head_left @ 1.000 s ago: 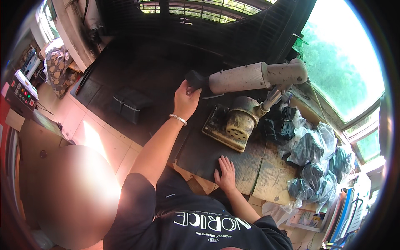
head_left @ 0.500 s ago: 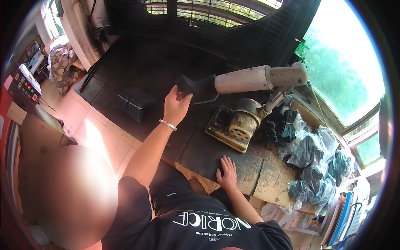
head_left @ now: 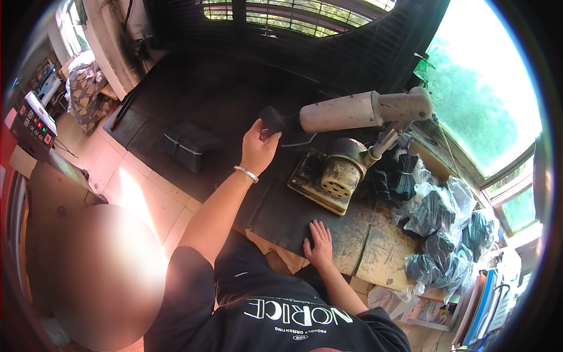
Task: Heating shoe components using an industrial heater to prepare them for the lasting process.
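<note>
Fitting a dark piece onto the machine's horizontal arm.

The left hand [head_left: 258,146] pinches a black piece [head_left: 277,120], probably fabric, at the tip of the pale cylinder arm [head_left: 343,111]. The right hand [head_left: 319,245] lies flat, fingers spread, on the dark mat [head_left: 281,214]. Next, it needs sliding squarely along the arm.

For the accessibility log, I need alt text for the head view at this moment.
A person at a worn workbench holds a dark piece with the left hand at the tip of a machine's pale cylindrical arm, while the right hand rests flat on a dark mat. Bagged dark bundles lie to the right.
</note>
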### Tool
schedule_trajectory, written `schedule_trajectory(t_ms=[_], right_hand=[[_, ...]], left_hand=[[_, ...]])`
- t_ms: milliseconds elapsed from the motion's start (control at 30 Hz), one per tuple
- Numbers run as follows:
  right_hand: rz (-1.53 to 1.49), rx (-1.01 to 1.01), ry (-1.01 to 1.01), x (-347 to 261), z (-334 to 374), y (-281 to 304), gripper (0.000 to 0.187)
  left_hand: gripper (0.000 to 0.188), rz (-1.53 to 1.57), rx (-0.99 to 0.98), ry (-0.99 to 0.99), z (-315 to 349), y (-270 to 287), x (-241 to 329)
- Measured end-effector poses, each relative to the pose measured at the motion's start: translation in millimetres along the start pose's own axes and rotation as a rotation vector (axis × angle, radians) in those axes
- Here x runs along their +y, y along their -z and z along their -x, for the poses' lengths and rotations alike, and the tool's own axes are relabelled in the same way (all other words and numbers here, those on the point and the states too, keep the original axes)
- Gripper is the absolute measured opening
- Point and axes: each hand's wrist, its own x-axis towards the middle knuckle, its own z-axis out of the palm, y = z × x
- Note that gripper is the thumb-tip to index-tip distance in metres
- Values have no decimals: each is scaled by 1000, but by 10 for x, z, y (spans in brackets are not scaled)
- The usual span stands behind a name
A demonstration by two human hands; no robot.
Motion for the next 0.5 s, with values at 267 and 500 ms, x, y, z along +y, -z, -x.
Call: schedule_trajectory(t_ms=[267, 500], right_hand=[[21, 15, 10, 9, 7, 1, 53], [11, 19, 3, 17, 8, 2, 52]], left_hand=[[23, -32, 18, 4, -83, -318, -63], [28, -118, -31, 53, -80, -321, -3]])
